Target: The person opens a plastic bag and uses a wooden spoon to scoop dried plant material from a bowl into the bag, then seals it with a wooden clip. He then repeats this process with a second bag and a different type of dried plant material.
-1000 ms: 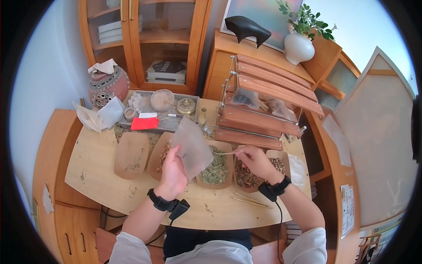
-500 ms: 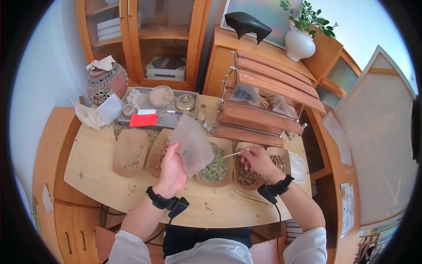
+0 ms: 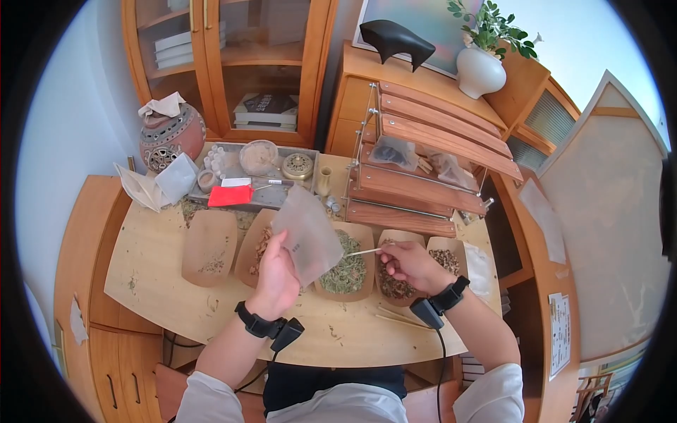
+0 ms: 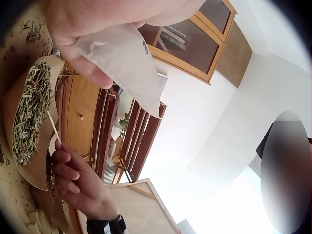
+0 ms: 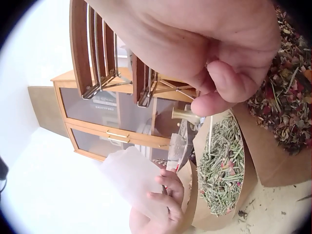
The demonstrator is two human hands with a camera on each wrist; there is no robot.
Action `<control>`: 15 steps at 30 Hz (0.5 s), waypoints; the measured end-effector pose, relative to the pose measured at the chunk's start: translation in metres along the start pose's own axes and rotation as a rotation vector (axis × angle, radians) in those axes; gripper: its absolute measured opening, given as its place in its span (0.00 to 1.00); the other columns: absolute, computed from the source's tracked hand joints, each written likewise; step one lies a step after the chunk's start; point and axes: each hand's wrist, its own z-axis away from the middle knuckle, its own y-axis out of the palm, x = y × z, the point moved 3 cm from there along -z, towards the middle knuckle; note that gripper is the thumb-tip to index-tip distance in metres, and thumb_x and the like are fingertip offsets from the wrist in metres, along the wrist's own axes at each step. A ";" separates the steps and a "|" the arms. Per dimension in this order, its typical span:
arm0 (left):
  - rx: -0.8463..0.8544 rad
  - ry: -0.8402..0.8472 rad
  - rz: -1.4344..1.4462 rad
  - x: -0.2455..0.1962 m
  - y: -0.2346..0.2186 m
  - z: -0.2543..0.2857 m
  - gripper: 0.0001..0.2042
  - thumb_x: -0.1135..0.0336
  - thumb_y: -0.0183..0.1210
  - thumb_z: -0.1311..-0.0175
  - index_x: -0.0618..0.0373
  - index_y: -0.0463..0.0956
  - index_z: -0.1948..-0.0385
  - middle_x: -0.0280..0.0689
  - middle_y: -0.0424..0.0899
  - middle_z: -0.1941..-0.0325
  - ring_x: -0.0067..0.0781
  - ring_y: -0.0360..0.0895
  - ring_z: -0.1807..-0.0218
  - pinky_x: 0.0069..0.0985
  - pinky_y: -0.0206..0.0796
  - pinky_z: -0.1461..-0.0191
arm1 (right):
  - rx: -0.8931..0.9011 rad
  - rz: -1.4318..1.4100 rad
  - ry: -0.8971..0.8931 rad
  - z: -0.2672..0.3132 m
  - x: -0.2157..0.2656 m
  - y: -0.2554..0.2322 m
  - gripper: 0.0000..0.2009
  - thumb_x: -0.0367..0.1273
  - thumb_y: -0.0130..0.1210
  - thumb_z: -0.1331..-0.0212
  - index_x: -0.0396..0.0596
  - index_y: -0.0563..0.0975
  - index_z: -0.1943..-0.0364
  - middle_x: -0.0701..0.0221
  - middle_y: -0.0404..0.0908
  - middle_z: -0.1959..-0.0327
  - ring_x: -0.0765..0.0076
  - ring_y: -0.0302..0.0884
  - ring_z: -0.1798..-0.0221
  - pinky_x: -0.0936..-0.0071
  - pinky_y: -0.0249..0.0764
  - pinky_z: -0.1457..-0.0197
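"Stick (image 3: 363, 252) first: how is it held?"

"The right hand (image 3: 412, 266) pinches one end, and the other end reaches over the green herbs (image 3: 342, 273); whether it touches them, I can't tell. The left hand (image 3: 277, 276) grips the pale bag (image 3: 310, 243), tilted, just beside the tip."

"What would make this go well?"

"I'd keep the pinch light, since so thin a stick could snap, and make small, slow strokes. Holding the bag low should let strays drop back into the paper tray (image 3: 357, 231). I can't see whether the bag's mouth is open, so I'd check that."

"And the table (image 3: 367, 342)?"

"Pale wood, with bits of herb (image 3: 331, 335) scattered about. Two spare sticks (image 3: 403, 322) lie near the front edge. Paper trays stand in a row, the leftmost tray (image 3: 210, 243) nearly bare. Behind them are a grey tray (image 3: 264, 197) with a red packet (image 3: 231, 196) across its near edge, and a slatted wooden rack (image 3: 423, 187)."

"Beyond that?"

"A glass-doored cabinet (image 3: 210, 77), and a sideboard (image 3: 355, 84) carrying a black ornament (image 3: 396, 44) and a white vase (image 3: 481, 74) of leaves."
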 end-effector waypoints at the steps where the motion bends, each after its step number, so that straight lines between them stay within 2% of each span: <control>1: -0.002 -0.001 -0.003 0.000 0.000 0.000 0.25 0.51 0.42 0.25 0.55 0.59 0.32 0.36 0.70 0.33 0.35 0.67 0.32 0.39 0.60 0.30 | 0.008 -0.011 0.003 0.000 0.000 -0.001 0.09 0.32 0.48 0.28 0.40 0.76 0.60 0.74 0.73 0.69 0.80 0.70 0.76 0.83 0.59 0.81; 8: 0.001 0.009 -0.017 -0.001 0.004 0.002 0.26 0.52 0.42 0.25 0.55 0.59 0.32 0.36 0.70 0.32 0.35 0.67 0.32 0.39 0.60 0.29 | 0.036 -0.060 -0.019 0.012 0.011 -0.004 0.09 0.32 0.48 0.28 0.41 0.77 0.59 0.76 0.73 0.70 0.80 0.69 0.75 0.83 0.59 0.78; 15: 0.024 -0.010 -0.030 0.001 0.001 0.001 0.26 0.53 0.43 0.25 0.55 0.58 0.32 0.37 0.70 0.32 0.35 0.68 0.32 0.39 0.61 0.30 | 0.002 -0.081 -0.144 0.045 0.058 -0.002 0.10 0.33 0.48 0.27 0.41 0.77 0.58 0.76 0.74 0.70 0.81 0.69 0.75 0.84 0.58 0.79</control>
